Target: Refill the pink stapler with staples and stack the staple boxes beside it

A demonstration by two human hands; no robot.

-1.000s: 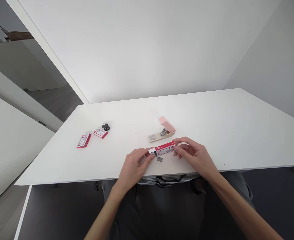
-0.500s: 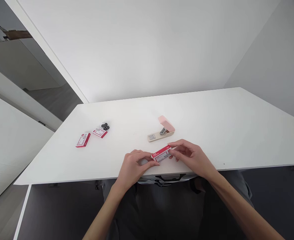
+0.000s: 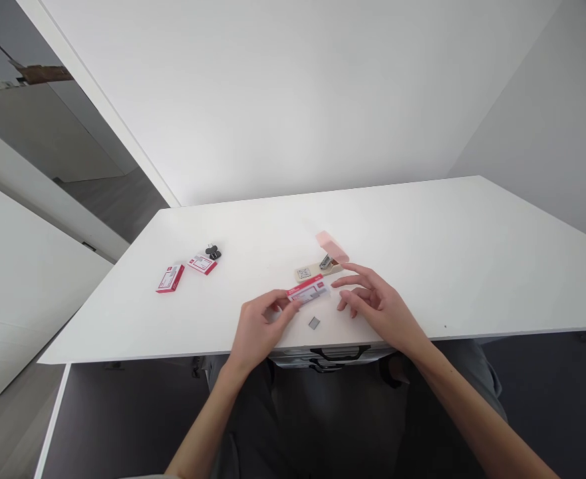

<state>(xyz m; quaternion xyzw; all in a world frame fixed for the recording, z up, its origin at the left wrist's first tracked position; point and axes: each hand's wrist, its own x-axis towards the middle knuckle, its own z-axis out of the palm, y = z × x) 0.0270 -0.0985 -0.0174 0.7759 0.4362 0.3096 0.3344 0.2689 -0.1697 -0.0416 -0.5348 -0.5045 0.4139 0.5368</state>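
My left hand [image 3: 261,324] pinches the left end of a red-and-white staple box [image 3: 308,289], held tilted just above the table. Fingers apart and with nothing in them, my right hand [image 3: 370,299] hovers just right of the box. On the table below the box lies a small grey block of staples [image 3: 314,322]. Behind the box is a stapler with a cream base [image 3: 304,273] and a pink top [image 3: 331,246] swung up; a metal part [image 3: 326,262] shows between them. The box and my right fingers partly cover the base's near edge.
Two more red-and-white boxes lie on the left of the white table, one farther left [image 3: 170,278] and one [image 3: 202,264] beside a small black object [image 3: 213,251]. A drawer unit with a black handle [image 3: 340,353] sits under the front edge. A white wall stands behind.
The box has moved left and slightly away from me in my left hand. My right hand has let go of it. The grey block of staples now shows on the table.
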